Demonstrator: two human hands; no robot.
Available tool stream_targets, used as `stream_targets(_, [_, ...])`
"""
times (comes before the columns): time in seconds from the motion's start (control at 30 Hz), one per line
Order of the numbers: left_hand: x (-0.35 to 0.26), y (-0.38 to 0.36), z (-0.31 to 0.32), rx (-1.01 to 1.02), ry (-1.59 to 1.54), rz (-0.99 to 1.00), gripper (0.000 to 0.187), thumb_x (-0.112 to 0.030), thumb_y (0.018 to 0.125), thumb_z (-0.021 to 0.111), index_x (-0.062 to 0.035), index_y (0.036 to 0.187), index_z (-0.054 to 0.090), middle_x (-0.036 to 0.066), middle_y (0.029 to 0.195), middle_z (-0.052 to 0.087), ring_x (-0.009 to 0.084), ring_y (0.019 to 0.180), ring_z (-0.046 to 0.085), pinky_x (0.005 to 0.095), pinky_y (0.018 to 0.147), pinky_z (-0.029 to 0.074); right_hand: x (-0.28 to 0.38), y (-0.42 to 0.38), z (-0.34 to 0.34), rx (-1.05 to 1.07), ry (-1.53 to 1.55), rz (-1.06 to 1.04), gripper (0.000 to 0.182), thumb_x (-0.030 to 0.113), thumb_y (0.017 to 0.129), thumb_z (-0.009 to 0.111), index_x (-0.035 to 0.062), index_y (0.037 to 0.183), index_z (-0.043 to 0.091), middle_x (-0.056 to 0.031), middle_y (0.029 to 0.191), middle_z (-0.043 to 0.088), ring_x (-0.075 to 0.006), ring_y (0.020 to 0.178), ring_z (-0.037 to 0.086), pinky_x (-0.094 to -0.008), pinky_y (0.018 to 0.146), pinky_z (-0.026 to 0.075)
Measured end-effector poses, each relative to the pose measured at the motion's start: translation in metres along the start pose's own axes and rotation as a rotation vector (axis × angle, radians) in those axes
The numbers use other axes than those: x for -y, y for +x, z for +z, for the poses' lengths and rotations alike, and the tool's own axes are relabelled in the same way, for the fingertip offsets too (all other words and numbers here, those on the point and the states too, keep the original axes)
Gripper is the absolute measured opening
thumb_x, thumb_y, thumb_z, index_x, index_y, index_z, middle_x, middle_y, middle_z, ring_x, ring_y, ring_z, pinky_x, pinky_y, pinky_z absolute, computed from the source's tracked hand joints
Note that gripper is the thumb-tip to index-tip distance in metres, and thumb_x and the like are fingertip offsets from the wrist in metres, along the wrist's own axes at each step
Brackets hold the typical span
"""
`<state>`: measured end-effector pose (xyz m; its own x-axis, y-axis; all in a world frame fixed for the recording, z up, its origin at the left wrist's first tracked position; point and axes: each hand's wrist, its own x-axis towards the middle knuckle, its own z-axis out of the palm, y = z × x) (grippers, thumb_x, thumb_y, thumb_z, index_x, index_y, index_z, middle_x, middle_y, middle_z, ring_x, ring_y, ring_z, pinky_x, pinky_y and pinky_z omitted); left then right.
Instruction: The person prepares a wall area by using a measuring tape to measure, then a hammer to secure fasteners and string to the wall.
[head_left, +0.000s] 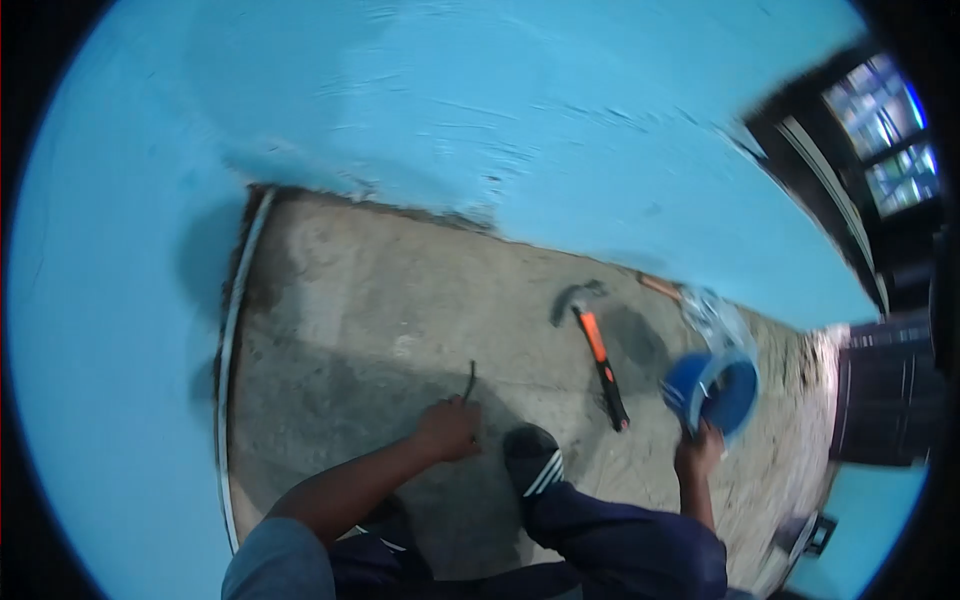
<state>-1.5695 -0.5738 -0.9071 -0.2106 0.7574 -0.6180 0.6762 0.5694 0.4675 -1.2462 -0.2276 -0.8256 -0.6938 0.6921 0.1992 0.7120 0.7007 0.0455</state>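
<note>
The left hand (447, 430), low centre, is clenched around a thin dark tool (470, 380) against the concrete floor (350, 300). The right hand (700, 450) grips a tilted blue bucket (715, 390) at lower right — its contents may spill. The hammer (598, 355) between them lies close to the shoe (532, 452) — an easy trip.

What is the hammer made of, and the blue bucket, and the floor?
The hammer seems to have a dull grey metal head and an orange and black handle, likely rubber or plastic grip. The blue bucket, held by the right hand, looks like smooth plastic, since its colour is even and slightly shiny. The floor looks like rough bare concrete: grey, patchy and matte.
</note>
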Motion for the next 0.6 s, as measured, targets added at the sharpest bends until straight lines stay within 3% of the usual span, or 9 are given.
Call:
stream_targets(0.07, [0.0, -0.003, -0.018, -0.071, 0.003, -0.026, 0.067, -0.05, 0.09, 0.072, -0.0049, 0.136, 0.054, 0.025, 0.125, 0.06, 0.0424, 0.11, 0.066, 0.0514, 0.093, 0.055, 0.052, 0.044, -0.014, 0.007, 0.154, -0.279, 0.025, 0.005, 0.066, 0.068, 0.0053, 0.091, 0.072, -0.0142, 0.081, 0.067, -0.0366, 0.079, 0.065, -0.0476, 0.072, 0.047])
stream_targets(0.1, [0.001, -0.002, -0.026, -0.116, 0.001, -0.054, 0.065, -0.051, 0.094, 0.069, -0.0057, 0.138, 0.053, 0.025, 0.126, 0.06, 0.0422, 0.109, 0.066, 0.0515, 0.093, 0.055, 0.083, 0.059, -0.02, -0.002, 0.179, -0.387, 0.019, 0.008, 0.067, 0.068, 0.0086, 0.086, 0.07, -0.0104, 0.078, 0.065, -0.0321, 0.078, 0.066, -0.045, 0.07, 0.045])
stream_targets(0.2, [0.014, -0.001, -0.038, -0.51, -0.139, -0.047, 0.053, -0.045, 0.105, 0.056, -0.0034, 0.137, 0.055, 0.021, 0.12, 0.064, 0.0363, 0.101, 0.068, 0.0464, 0.09, 0.054, 0.162, 0.088, -0.022, 0.119, 0.211, -0.729, 0.008, 0.013, 0.074, 0.065, 0.0142, 0.081, 0.065, -0.0031, 0.08, 0.065, -0.0231, 0.079, 0.066, -0.0407, 0.071, 0.044])
stream_targets(0.3, [0.028, -0.002, -0.056, -0.783, -0.648, -0.109, 0.047, -0.041, 0.109, 0.051, -0.0018, 0.133, 0.06, 0.021, 0.114, 0.068, 0.0374, 0.105, 0.068, 0.0457, 0.091, 0.052, 0.225, 0.094, -0.007, 0.168, 0.281, -0.955, 0.007, 0.016, 0.076, 0.065, 0.0163, 0.083, 0.066, -0.0004, 0.082, 0.066, -0.0192, 0.082, 0.065, -0.0379, 0.074, 0.043])
stream_targets(0.33, [0.027, -0.007, -0.068, -0.792, -0.805, -0.15, 0.047, -0.039, 0.11, 0.05, 0.0007, 0.132, 0.061, 0.019, 0.112, 0.071, 0.0331, 0.1, 0.07, 0.0415, 0.088, 0.052, 0.239, 0.093, 0.0, 0.182, 0.302, -1.021, 0.008, 0.016, 0.077, 0.065, 0.0166, 0.085, 0.066, 0.0, 0.083, 0.066, -0.0185, 0.082, 0.065, -0.0372, 0.075, 0.043])
stream_targets(0.47, [0.041, -0.013, -0.07, -0.865, -0.866, -0.169, 0.043, -0.034, 0.107, 0.059, 0.001, 0.131, 0.064, 0.016, 0.108, 0.071, 0.0221, 0.088, 0.069, 0.0364, 0.084, 0.053, 0.271, 0.079, 0.042, 0.194, 0.355, -1.115, 0.011, 0.017, 0.08, 0.065, 0.0155, 0.089, 0.07, 0.0005, 0.086, 0.068, -0.0185, 0.085, 0.066, -0.0349, 0.081, 0.045])
stream_targets(0.6, [0.039, -0.017, -0.059, -0.81, -0.81, -0.146, 0.039, -0.026, 0.102, 0.067, 0.0002, 0.132, 0.065, 0.012, 0.108, 0.071, 0.0198, 0.087, 0.068, 0.0328, 0.082, 0.053, 0.271, 0.088, 0.037, 0.264, 0.423, -1.126, 0.015, 0.018, 0.083, 0.069, 0.0122, 0.096, 0.072, -0.0035, 0.09, 0.07, -0.0213, 0.092, 0.067, -0.0357, 0.085, 0.046])
